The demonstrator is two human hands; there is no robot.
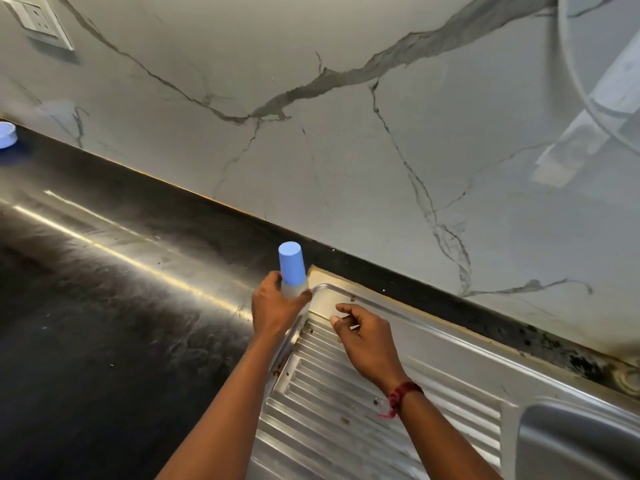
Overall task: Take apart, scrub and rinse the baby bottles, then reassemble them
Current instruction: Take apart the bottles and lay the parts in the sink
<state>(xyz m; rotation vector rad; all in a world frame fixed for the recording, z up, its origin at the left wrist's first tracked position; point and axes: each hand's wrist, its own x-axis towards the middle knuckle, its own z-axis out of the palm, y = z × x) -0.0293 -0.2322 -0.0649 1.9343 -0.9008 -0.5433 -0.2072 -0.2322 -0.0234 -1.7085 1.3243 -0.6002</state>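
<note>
The left hand (277, 308) grips a blue-capped bottle (293, 271), held upright where the black counter (104, 306) meets the steel drainboard (329, 393). The right hand (365, 342) hovers over the drainboard, fingers loosely curled, holding nothing. A loose blue cap (7, 135) sits far left on the counter.

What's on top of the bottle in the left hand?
A blue cap sits on the bottle. Whatever is under the cap is hidden, and the left hand wraps the bottle's lower body.
</note>
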